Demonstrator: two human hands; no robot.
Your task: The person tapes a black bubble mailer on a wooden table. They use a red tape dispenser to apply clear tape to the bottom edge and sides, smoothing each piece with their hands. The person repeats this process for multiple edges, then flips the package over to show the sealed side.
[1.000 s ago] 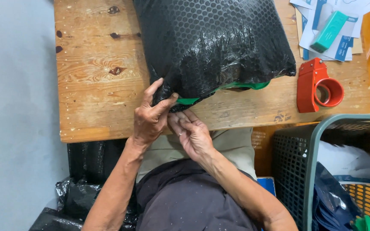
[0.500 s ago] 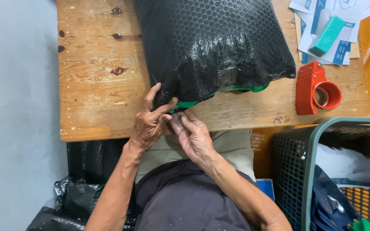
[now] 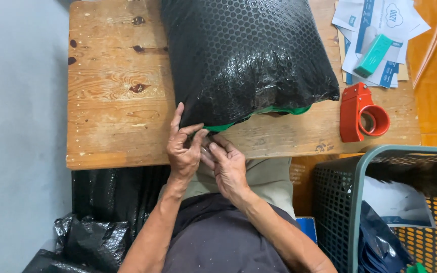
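- My left hand (image 3: 182,151) and right hand (image 3: 227,164) met at the black bubble-wrap parcel (image 3: 244,60)'s near corner, on the wooden table (image 3: 112,101), within easy reach.
- Fingers were curled, pinching something small; I couldn't tell what.

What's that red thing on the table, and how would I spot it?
Start at the wooden table and go right of the big black bubble-wrap parcel. Near the table's front right corner lies a tape dispenser, below the papers. It alone is bright red, with a round ring.
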